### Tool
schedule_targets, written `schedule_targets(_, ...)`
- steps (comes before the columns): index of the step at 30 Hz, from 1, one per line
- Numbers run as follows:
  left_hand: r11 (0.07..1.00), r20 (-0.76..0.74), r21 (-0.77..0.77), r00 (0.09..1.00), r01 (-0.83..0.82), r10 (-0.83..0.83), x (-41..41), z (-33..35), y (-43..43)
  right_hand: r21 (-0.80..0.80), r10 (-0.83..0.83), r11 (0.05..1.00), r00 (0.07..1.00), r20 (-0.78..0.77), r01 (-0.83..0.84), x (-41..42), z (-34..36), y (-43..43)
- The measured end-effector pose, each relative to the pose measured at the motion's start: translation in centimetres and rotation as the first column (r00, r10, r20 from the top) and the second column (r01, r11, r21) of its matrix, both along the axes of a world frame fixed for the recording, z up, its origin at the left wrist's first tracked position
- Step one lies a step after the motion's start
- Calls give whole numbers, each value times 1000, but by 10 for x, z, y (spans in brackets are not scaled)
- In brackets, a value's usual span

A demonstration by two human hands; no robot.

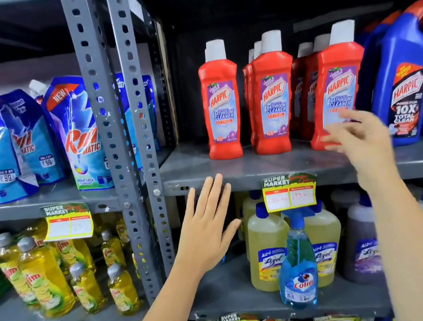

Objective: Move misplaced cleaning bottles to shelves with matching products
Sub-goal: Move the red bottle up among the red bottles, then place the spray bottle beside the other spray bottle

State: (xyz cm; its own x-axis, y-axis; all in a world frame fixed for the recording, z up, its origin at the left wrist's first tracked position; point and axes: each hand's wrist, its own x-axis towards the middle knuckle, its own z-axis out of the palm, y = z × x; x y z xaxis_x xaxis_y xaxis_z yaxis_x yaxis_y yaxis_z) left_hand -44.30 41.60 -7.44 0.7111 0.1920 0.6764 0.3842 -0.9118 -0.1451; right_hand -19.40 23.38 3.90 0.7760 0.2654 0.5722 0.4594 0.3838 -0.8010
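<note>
Red Harpic bathroom cleaner bottles (221,105) stand in rows on the upper right shelf (206,169), with blue Harpic bottles (406,83) to their right. My right hand (359,136) is spread open in front of the rightmost red bottle (337,86), just off its label, holding nothing. My left hand (208,227) is flat and open below the shelf edge, empty. On the shelf below, a blue Colin spray bottle (297,264) stands in front of yellow Lizol bottles (266,249).
Grey slotted steel uprights (133,143) split the racks. Rin Matic pouches (79,134) fill the upper left shelf, yellow Vim bottles (43,277) the one below. Purple Lizol bottles (361,243) stand at lower right. Price tags (290,193) hang from shelf edges.
</note>
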Motion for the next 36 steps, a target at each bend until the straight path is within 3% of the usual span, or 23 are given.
schedule_targets(2,998,-1,-64,1000,-12,12,-8,-29,-3,87,-123,989,992,17,121,-12,-28,-17)
schedule_targets(4,984,3,-176,1000,-5,6,-16,-65,-5,50,-195,980,981,17,194,-18,-71,-22)
schedule_targets(8,941,-190,-331,982,-65,0,-31,-147,-16,-334,-227,913,972,62,234,-23,-173,-24)
schedule_targets(12,865,-461,-436,887,-250,24,-35,-207,-12,-652,-22,756,993,-120,-62,-27,-239,-28)
schedule_targets(15,864,-565,-387,823,-323,54,-39,-221,-5,-724,131,634,961,-244,-271,-24,-263,-24)
schedule_targets(17,869,-605,-358,794,-341,62,-45,-226,-4,-756,129,584,954,-271,-294,-17,-271,-19)
schedule_targets(20,885,-593,-349,804,-310,48,-50,-235,-2,-790,92,553,962,-257,-264,-12,-282,-10)
schedule_targets(24,905,-560,-312,825,-289,70,-50,-246,1,-781,56,579,968,-246,-232,-24,-292,0)
schedule_targets(36,903,-456,-393,890,-174,-27,-53,-258,10,-788,121,605,992,-44,-109,-117,-299,80)
